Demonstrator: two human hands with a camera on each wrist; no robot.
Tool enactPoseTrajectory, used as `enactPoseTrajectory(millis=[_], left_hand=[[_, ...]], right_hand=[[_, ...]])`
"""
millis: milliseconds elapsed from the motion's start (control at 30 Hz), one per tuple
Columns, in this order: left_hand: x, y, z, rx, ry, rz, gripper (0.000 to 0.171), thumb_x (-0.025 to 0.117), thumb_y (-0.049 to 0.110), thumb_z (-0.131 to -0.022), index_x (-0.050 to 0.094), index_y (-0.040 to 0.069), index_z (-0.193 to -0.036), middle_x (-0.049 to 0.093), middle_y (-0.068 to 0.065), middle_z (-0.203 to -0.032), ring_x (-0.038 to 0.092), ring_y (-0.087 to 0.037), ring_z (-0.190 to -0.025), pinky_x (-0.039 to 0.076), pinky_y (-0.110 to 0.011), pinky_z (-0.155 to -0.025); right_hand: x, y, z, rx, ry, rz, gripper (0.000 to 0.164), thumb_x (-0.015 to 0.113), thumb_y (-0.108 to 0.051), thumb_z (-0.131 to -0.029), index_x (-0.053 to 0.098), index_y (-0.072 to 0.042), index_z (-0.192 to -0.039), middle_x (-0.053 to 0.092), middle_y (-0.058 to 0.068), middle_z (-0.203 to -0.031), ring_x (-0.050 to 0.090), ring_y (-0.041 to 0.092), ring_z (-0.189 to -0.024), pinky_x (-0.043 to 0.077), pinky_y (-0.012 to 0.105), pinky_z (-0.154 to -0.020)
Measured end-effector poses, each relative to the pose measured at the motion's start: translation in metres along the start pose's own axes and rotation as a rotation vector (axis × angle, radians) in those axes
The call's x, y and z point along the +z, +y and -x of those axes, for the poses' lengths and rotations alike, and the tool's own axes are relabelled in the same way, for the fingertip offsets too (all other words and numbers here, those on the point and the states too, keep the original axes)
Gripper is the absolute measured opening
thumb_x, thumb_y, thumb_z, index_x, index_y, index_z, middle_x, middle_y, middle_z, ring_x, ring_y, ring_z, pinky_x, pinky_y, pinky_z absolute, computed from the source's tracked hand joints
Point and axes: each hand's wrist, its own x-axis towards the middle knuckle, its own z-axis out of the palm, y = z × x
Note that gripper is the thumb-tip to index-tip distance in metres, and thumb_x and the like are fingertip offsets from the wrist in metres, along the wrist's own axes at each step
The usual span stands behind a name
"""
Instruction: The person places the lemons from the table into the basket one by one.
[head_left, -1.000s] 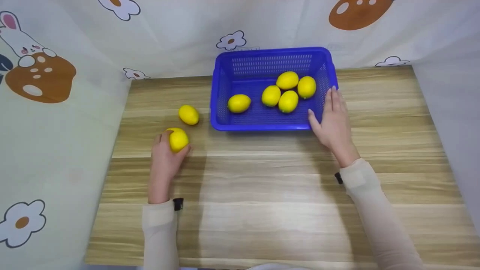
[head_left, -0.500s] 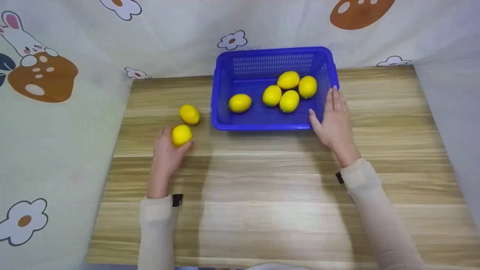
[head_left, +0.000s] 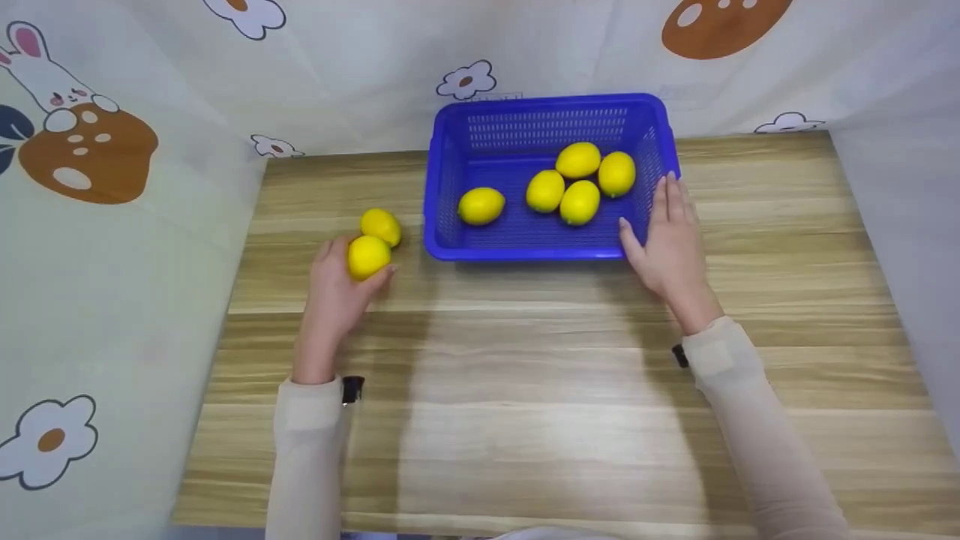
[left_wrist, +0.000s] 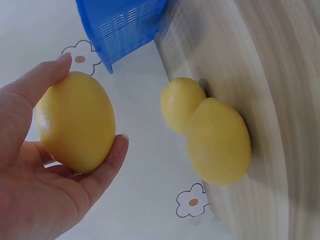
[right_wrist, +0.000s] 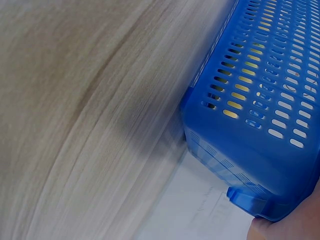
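My left hand (head_left: 335, 292) grips a yellow lemon (head_left: 369, 257) between thumb and fingers, left of the blue basket. In the left wrist view this lemon (left_wrist: 77, 122) is off the table, apart from two other lemons lying together, a nearer one (left_wrist: 219, 142) and a farther one (left_wrist: 181, 104). From the head only one loose lemon (head_left: 382, 225) shows beyond the held one. My right hand (head_left: 671, 251) rests on the right front corner of the basket (head_left: 525, 253), fingers straight along the rim. Inside the basket lie several lemons, one (head_left: 481, 206) apart on the left.
The basket stands at the back of a wood-grain table (head_left: 525, 420), close to a pale printed cloth (head_left: 360, 82). Cloth also borders the table on the left and right. Slotted basket walls (right_wrist: 250, 90) fill much of the right wrist view.
My left hand has moved forward and slightly right with the lemon, which now partly overlaps the loose lemon in the head view. The right hand and the basket have stayed put.
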Motion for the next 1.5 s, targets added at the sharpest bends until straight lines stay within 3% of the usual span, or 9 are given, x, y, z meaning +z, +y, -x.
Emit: enactPoseTrajectory(millis=[200, 567, 967, 1267, 1500], left_hand=[[-0.003, 0.006, -0.006, 0.038, 0.004, -0.008, 0.068, 0.082, 0.023, -0.093, 0.052, -0.014, -0.142, 0.056, -0.033, -0.136, 0.055, -0.047, -0.124, 0.045, -0.059, -0.111], [-0.001, 0.005, -0.015, 0.108, 0.056, -0.009, 0.066, 0.087, 0.023, -0.088, 0.057, -0.014, -0.134, 0.061, -0.033, -0.125, 0.059, -0.048, -0.116, 0.048, -0.059, -0.102], [-0.004, 0.025, -0.026, 0.058, -0.030, -0.004, 0.070, 0.084, 0.031, -0.092, 0.055, -0.010, -0.141, 0.060, -0.029, -0.133, 0.056, -0.044, -0.121, 0.046, -0.056, -0.104], [-0.006, 0.046, -0.035, 0.074, -0.062, -0.003, 0.068, 0.083, 0.031, -0.093, 0.055, -0.009, -0.141, 0.059, -0.027, -0.131, 0.057, -0.041, -0.118, 0.049, -0.054, -0.103], [-0.007, 0.051, -0.044, 0.082, -0.095, 0.021, 0.068, 0.082, 0.033, -0.094, 0.054, -0.007, -0.142, 0.058, -0.025, -0.133, 0.055, -0.039, -0.118, 0.048, -0.051, -0.102]], right_hand=[[0.000, 0.001, 0.000, 0.003, 0.000, 0.005, 0.083, 0.047, -0.040, -0.107, 0.021, 0.018, -0.159, 0.016, 0.034, -0.171, 0.014, 0.048, -0.160, 0.011, 0.055, -0.132], [0.001, 0.001, -0.002, -0.005, -0.002, 0.007, 0.082, 0.047, -0.039, -0.107, 0.021, 0.018, -0.159, 0.016, 0.035, -0.170, 0.013, 0.047, -0.161, 0.009, 0.052, -0.133], [-0.001, 0.000, -0.001, 0.006, -0.019, 0.016, 0.082, 0.046, -0.040, -0.107, 0.020, 0.017, -0.160, 0.014, 0.034, -0.171, 0.012, 0.047, -0.161, 0.008, 0.051, -0.133], [-0.001, 0.000, -0.002, 0.008, -0.031, 0.022, 0.083, 0.044, -0.042, -0.108, 0.019, 0.017, -0.160, 0.013, 0.033, -0.172, 0.011, 0.046, -0.161, 0.008, 0.052, -0.133], [0.000, 0.000, -0.001, -0.005, -0.005, 0.019, 0.082, 0.047, -0.040, -0.107, 0.022, 0.018, -0.159, 0.016, 0.035, -0.170, 0.014, 0.048, -0.160, 0.009, 0.053, -0.132]])
